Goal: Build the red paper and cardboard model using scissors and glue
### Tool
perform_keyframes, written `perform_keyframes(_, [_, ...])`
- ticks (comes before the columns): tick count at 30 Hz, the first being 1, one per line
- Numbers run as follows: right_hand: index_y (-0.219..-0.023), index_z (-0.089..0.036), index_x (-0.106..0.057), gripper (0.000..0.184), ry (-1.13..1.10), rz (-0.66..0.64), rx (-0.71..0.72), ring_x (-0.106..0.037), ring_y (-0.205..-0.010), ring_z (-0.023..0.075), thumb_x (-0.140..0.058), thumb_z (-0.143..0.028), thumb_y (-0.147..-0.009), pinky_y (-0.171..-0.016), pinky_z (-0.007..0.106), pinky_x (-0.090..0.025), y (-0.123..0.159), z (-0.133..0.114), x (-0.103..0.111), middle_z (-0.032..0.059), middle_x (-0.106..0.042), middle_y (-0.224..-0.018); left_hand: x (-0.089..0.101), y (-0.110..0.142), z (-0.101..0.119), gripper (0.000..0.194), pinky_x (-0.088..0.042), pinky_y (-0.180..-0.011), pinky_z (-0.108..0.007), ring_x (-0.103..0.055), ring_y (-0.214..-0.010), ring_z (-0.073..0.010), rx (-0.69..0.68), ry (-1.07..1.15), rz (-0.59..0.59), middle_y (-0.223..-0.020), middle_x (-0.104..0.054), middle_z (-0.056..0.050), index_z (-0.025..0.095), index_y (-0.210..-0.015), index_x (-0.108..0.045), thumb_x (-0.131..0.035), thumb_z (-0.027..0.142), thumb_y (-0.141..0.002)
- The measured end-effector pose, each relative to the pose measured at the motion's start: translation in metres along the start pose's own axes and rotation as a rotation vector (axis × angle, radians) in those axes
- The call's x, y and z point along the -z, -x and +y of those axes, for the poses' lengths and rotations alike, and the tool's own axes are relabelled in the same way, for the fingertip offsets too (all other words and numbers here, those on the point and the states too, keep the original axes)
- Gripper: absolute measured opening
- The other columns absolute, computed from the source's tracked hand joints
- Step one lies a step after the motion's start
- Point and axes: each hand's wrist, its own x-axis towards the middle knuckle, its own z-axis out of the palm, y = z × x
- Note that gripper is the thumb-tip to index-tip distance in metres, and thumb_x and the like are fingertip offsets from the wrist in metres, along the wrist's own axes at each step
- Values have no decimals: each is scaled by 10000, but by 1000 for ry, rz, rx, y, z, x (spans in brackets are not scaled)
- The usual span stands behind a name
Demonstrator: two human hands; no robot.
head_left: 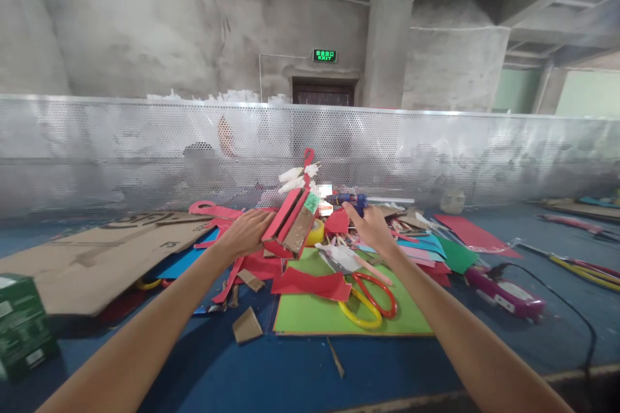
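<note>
My left hand grips a red-covered cardboard construction by its left side. Bare brown cardboard and a green patch show on its right face. A red hook-shaped strip and white tufts rise behind it; whether they are joined to it I cannot tell. In my right hand is a dark blue glue gun, its nozzle pointing left towards the construction. Scissors with red and yellow handles lie below on green sheets, partly under red paper.
A large cardboard sheet and a green box are at left. Yellow tape sits among paper scraps. At right lie a purple device with a black cord and more scissors. A perforated metal screen stands behind.
</note>
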Motion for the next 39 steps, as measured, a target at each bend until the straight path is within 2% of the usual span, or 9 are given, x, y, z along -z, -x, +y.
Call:
perform_keyframes(6, [-603, -254, -476, 518, 46, 11, 8, -666, -728, 273, -377, -641, -932, -705, 317, -440, 1, -6, 1, 62, -572, -568, -1, -1, -1, 335, -454, -938, -419, -646, -1073, -324, -13, 3, 2, -1135, -704, -177, 121, -1178, -586, -611, 251, -870])
perform_keyframes(13, [-587, -240, -441, 538, 16, -64, 25, -565, -582, 208, -406, -658, -925, -608, 295, -370, 6, -13, -4, 29, -515, -538, 4, -1, 3, 341, -456, -933, -438, -644, -1096, -336, 51, 8, -17, -1172, -707, -186, 113, -1193, -591, -600, 302, -910])
perform_keyframes(16, [-583, -233, -434, 535, -45, -137, 47, -534, -560, 184, -444, -641, -929, -586, 283, -358, 11, -18, -6, 11, -495, -523, 5, 1, 3, 363, -460, -942, -462, -638, -1129, -350, 99, 7, -24, -1228, -696, -199, 116, -1218, -597, -593, 326, -922])
perform_keyframes(19, [-630, -213, -514, 489, -118, -251, 72, -527, -566, 167, -488, -595, -935, -585, 271, -375, 15, -26, -6, 5, -542, -556, 5, 3, 1, 416, -470, -947, -472, -646, -1132, -348, 130, 15, -26, -1276, -683, -203, 120, -1281, -592, -591, 326, -920])
perform_keyframes(22, [-698, -193, -599, 437, -159, -355, 133, -511, -575, 151, -530, -554, -936, -575, 265, -379, 20, -32, -4, 9, -592, -618, 5, 5, 1, 453, -466, -989, -463, -637, -1191, -342, 165, 6, -20, -1342, -662, -197, 126, -1340, -580, -576, 264, -908])
perform_keyframes(25, [-755, -183, -635, 424, -187, -417, 140, -487, -565, 144, -559, -562, -931, -538, 259, -359, 24, -32, -4, 0, -579, -616, 5, 6, 1, 468, -460, -1017, -455, -627, -1231, -335, 189, -7, -29, -1374, -649, -195, 122, -1354, -582, -550, 215, -896])
perform_keyframes(29, [-862, -183, -648, 394, -223, -419, 131, -510, -606, 156, -582, -566, -921, -546, 254, -372, 27, -30, -3, -5, -581, -642, 6, 5, 1, 454, -454, -1016, -460, -626, -1231, -345, 184, -22, -53, -1386, -639, -211, 98, -1344, -581, -538, 246, -916])
perform_keyframes(33, [-934, -190, -641, 392, -158, -457, 126, -531, -650, 157, -556, -572, -934, -585, 251, -387, 29, -35, 4, -1, -605, -720, 6, 4, 2, 425, -456, -980, -464, -635, -1195, -351, 177, -26, -65, -1356, -655, -213, 93, -1312, -581, -538, 265, -926])
perform_keyframes(39, [-825, -199, -579, 375, -53, -377, 117, -485, -585, 136, -568, -559, -929, -558, 250, -340, 30, -42, 5, -22, -558, -651, 6, 1, 5, 378, -455, -951, -458, -639, -1151, -337, 161, -20, -61, -1278, -689, -188, 120, -1274, -580, -526, 253, -925])
